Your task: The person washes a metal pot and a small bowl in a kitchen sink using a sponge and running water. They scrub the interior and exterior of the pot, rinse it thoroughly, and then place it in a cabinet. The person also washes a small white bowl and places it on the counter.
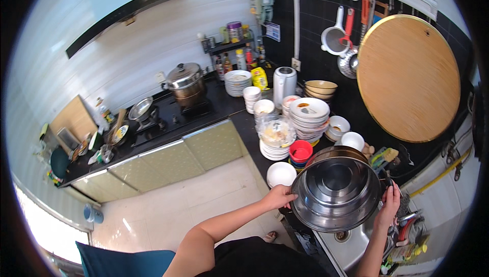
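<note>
A large stainless steel pot [336, 196] is held tilted between my hands, its open mouth turned towards me. Its shiny inside shows no food. My left hand [282, 196] grips the rim on the left side. On the opposite side my right hand [390, 198] has hold of a dark side handle. Below the pot's near edge is the steel sink [344, 254], with its drain partly showing. A white bowl [281, 174] stands just beyond my left hand, and a stack of red and blue bowls [300, 151] is partly hidden behind the pot.
Stacked white plates [309, 110] crowd the dark counter beside an electric kettle [284, 86]. A round wooden board [410, 78] leans at the right wall. Along the left counter, a lidded pot [185, 82] sits on the gas stove. Detergent bottles [407, 253] stand right of the sink.
</note>
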A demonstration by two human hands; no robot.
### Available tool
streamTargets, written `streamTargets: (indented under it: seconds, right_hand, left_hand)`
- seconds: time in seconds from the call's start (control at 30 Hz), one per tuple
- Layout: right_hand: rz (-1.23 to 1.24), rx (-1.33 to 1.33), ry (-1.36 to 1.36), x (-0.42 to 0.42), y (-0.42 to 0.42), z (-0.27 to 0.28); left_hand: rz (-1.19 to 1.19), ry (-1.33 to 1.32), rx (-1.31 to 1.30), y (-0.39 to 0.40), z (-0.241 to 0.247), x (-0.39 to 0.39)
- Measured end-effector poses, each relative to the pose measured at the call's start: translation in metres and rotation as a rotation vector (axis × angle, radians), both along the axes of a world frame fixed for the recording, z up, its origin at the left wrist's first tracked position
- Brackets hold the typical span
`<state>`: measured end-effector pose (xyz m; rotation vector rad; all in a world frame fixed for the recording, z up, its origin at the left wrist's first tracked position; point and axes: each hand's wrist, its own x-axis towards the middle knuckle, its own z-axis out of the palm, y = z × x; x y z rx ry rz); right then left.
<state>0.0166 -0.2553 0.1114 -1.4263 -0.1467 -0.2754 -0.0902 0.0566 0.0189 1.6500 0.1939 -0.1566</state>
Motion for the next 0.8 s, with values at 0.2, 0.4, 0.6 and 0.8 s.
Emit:
streamTargets:
  seconds: [0.2,0.4,0.6,0.8]
  right_hand:
    - [0.093,0.076,0.031,0.016,0.035,0.001]
    - [0.258,0.144,0.025,0.011,0.116,0.021]
    - [0.51,0.15,0.07,-0.014,0.264,0.022]
    - [0.808,0.064,0.208,-0.046,0.424,-0.014]
  left_hand:
    - [0.102,-0.011,0.02,0.033,0.05,-0.034]
    - [0.189,-0.018,0.038,0.102,0.069,-0.078]
    - [0.376,0.023,0.035,0.198,0.069,-0.157]
    - [0.685,0.094,-0.029,0.266,0.054,-0.273]
